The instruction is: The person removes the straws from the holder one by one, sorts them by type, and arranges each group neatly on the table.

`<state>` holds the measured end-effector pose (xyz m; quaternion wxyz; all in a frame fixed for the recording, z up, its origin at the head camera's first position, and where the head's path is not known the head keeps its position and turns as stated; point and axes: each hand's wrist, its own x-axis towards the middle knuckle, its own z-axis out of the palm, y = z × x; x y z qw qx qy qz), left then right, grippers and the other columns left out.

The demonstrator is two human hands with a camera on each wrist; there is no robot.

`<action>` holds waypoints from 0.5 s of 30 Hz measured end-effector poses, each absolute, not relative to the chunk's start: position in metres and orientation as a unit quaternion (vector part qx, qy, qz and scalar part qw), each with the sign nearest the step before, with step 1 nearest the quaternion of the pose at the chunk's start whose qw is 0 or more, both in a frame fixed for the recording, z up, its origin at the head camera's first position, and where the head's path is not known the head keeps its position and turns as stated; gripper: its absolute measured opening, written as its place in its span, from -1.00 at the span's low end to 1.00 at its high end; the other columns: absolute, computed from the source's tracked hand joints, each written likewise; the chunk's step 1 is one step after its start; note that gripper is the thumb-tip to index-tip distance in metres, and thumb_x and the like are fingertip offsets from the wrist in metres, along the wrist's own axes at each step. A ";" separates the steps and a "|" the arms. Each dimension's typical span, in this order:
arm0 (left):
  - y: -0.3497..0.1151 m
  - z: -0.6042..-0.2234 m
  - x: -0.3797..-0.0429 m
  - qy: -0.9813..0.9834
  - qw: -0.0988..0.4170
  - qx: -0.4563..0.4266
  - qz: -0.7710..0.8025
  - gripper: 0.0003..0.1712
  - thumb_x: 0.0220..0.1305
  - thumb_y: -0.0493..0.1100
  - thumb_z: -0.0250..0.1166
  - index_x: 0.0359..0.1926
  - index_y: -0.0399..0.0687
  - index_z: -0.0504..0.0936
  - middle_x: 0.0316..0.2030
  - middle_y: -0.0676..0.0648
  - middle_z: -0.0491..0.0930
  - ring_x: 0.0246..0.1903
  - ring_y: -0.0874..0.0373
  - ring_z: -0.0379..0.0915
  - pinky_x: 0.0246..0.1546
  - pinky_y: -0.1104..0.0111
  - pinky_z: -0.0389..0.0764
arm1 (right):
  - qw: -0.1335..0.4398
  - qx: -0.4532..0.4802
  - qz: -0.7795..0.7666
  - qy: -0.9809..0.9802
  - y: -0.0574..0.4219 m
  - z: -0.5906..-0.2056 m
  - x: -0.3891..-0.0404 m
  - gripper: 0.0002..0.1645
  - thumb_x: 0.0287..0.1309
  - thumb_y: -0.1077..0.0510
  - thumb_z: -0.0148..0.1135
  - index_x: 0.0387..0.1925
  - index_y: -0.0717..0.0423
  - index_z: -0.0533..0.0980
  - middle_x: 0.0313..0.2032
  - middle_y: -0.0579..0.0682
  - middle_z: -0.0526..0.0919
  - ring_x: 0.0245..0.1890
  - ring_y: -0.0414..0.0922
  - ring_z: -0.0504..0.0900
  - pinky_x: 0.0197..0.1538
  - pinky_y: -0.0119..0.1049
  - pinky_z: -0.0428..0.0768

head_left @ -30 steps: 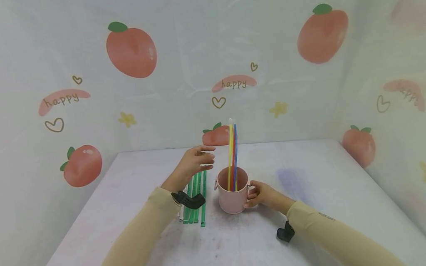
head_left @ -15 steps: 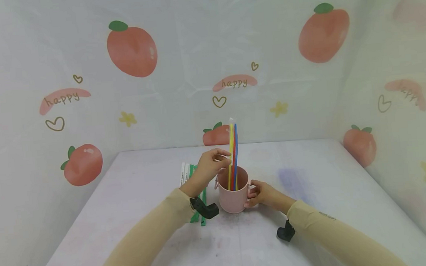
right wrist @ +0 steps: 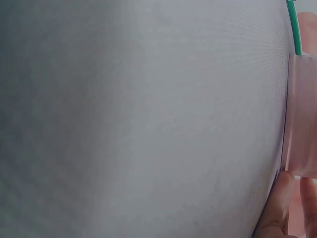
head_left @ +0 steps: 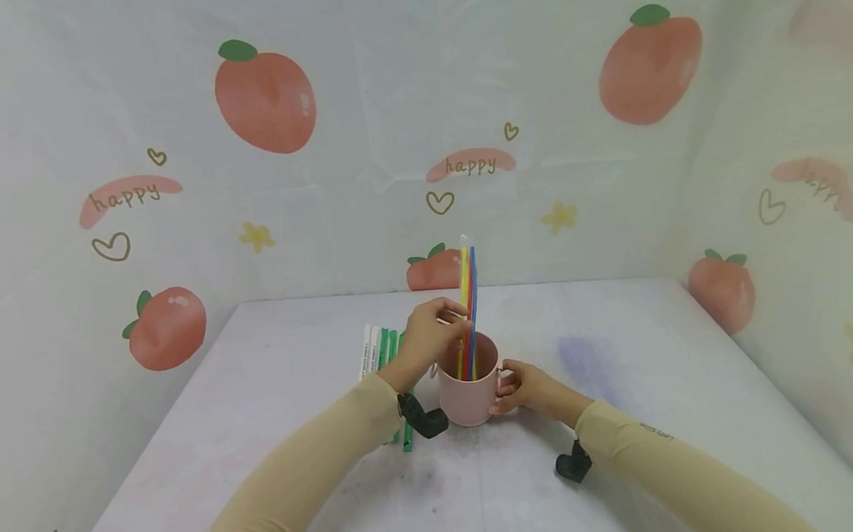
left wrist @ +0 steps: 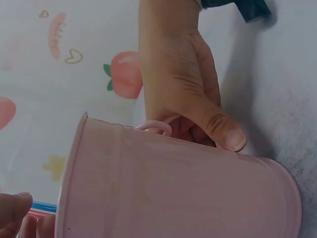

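A small pink bucket (head_left: 469, 401) stands upright on the table, with long yellow, red and blue straws (head_left: 475, 275) rising out of it in a clear sleeve. My left hand (head_left: 423, 338) reaches over the bucket's left rim and pinches the straws above the opening. At the bucket's right side, my right hand (head_left: 532, 387) grips it near the small side ring. The left wrist view shows that hand's thumb (left wrist: 230, 136) pressed against the pink wall, its other fingers partly hidden behind. Only a few fingertips of the left hand (left wrist: 15, 213) appear there.
Several thin green and white strips (head_left: 384, 349) lie side by side left of the bucket, partly covered by my left forearm. A white backdrop (head_left: 353, 96) with printed fruit encloses the table (head_left: 431, 516) at the back and sides.
My left hand has moved right from above the green strips to the straws and taken hold of them. The right hand and the bucket have stayed in place.
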<state>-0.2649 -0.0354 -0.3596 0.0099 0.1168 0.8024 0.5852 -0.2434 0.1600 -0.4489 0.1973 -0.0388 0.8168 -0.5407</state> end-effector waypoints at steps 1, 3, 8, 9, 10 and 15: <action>-0.035 -0.360 -0.265 0.805 0.009 0.116 0.582 -0.79 0.18 -0.23 0.36 -0.16 -0.19 0.63 -0.31 -0.15 0.62 -0.42 0.07 0.63 -0.36 0.32 0.71 | 0.197 -0.039 -0.540 0.817 0.160 -0.449 -0.243 0.05 -0.03 0.34 0.46 0.39 0.45 0.05 0.01 0.25 0.54 -0.07 -0.07 0.56 0.20 -0.10 0.54; -0.034 -0.361 -0.267 0.809 0.011 0.112 0.577 -0.80 0.18 -0.22 0.37 -0.17 -0.18 0.63 -0.32 -0.14 0.61 -0.45 0.07 0.62 -0.39 0.35 0.70 | 0.197 -0.039 -0.538 0.819 0.160 -0.448 -0.243 0.04 -0.03 0.33 0.46 0.39 0.45 0.06 0.01 0.24 0.54 -0.07 -0.08 0.56 0.20 -0.09 0.53; -0.033 -0.361 -0.268 0.817 0.016 0.104 0.567 -0.81 0.17 -0.22 0.39 -0.20 -0.15 0.63 -0.32 -0.14 0.62 -0.51 0.06 0.60 -0.42 0.36 0.70 | 0.195 -0.043 -0.531 0.824 0.160 -0.448 -0.243 0.04 -0.03 0.31 0.47 0.38 0.45 0.06 0.01 0.25 0.55 -0.06 -0.08 0.57 0.21 -0.08 0.53; -0.032 -0.360 -0.267 0.819 0.015 0.104 0.564 -0.82 0.17 -0.22 0.39 -0.20 -0.16 0.63 -0.33 -0.14 0.62 -0.52 0.07 0.60 -0.42 0.35 0.70 | 0.195 -0.042 -0.531 0.824 0.160 -0.448 -0.242 0.04 -0.03 0.31 0.47 0.38 0.45 0.07 0.00 0.24 0.55 -0.07 -0.08 0.57 0.20 -0.09 0.53; -0.032 -0.360 -0.267 0.821 0.014 0.103 0.562 -0.82 0.17 -0.22 0.40 -0.21 -0.16 0.63 -0.33 -0.14 0.62 -0.53 0.07 0.59 -0.42 0.35 0.70 | 0.195 -0.042 -0.531 0.823 0.159 -0.448 -0.242 0.04 -0.03 0.32 0.47 0.38 0.45 0.06 0.00 0.24 0.55 -0.07 -0.08 0.57 0.20 -0.09 0.53; -0.031 -0.359 -0.266 0.832 0.008 0.103 0.544 -0.80 0.17 -0.19 0.41 -0.22 -0.15 0.63 -0.38 -0.12 0.62 -0.58 0.09 0.57 -0.43 0.32 0.70 | 0.197 -0.040 -0.535 0.820 0.159 -0.448 -0.243 0.05 -0.03 0.34 0.46 0.38 0.45 0.05 0.00 0.25 0.54 -0.08 -0.09 0.57 0.18 -0.11 0.55</action>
